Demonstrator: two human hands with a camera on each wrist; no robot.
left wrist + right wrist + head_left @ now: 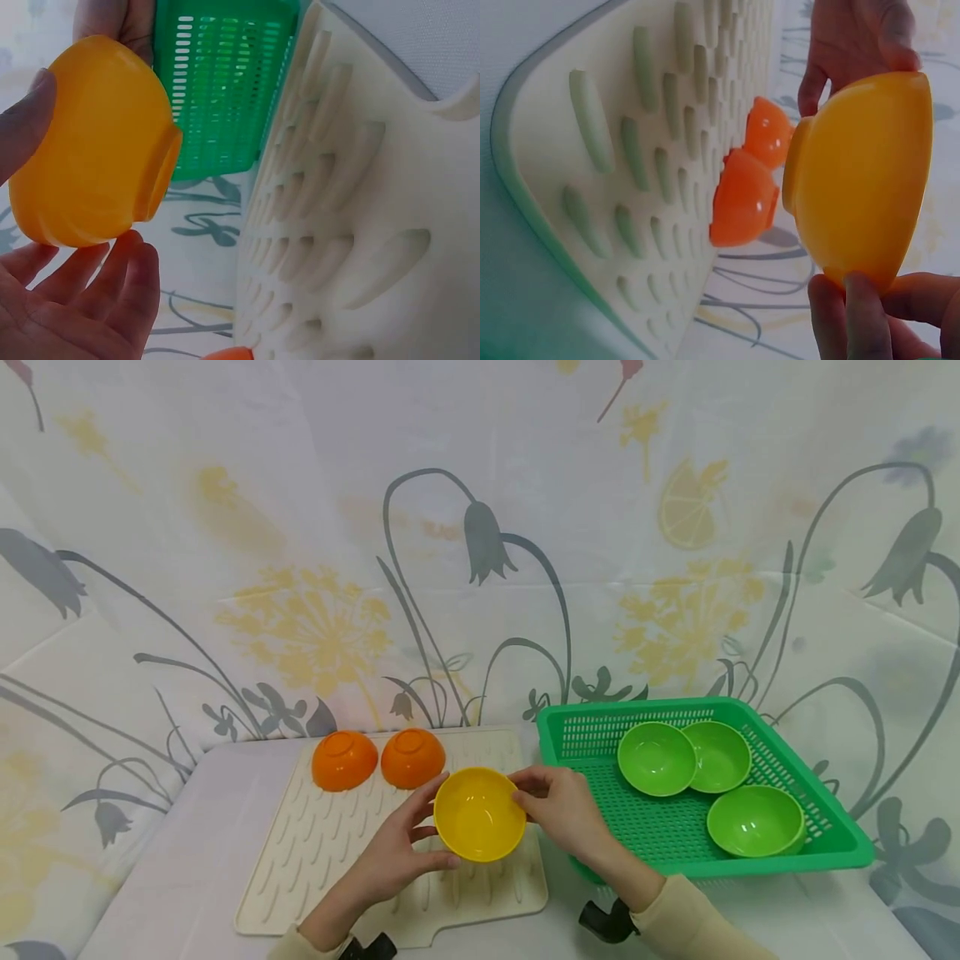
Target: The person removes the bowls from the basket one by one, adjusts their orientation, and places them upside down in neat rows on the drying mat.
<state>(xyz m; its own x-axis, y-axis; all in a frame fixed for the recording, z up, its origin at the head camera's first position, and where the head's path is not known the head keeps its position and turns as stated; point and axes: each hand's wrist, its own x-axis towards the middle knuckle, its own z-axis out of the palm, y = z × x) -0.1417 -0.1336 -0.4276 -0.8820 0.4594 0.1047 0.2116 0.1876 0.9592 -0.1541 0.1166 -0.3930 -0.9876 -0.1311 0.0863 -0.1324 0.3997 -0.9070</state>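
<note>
A yellow bowl [480,814] is held between both hands above a cream draining mat [322,860], its hollow facing the head camera. My left hand [393,853] holds its left side, thumb and fingers spread around the wall; the left wrist view shows the fingertips against the bowl [97,142]. On the opposite side, my right hand [566,810] pinches the rim between thumb and fingers. From the right wrist view, the bowl's outer wall and foot ring [799,165] are visible. Two orange bowls, one [344,761] left of the other [412,758], sit upside down at the mat's back.
To the right stands a green plastic basket [607,814] with slotted walls. Several light green bowls lie in it, including one at the back left [657,759] and one at the front right [754,821]. A flower-print cloth [480,635] hangs behind the table.
</note>
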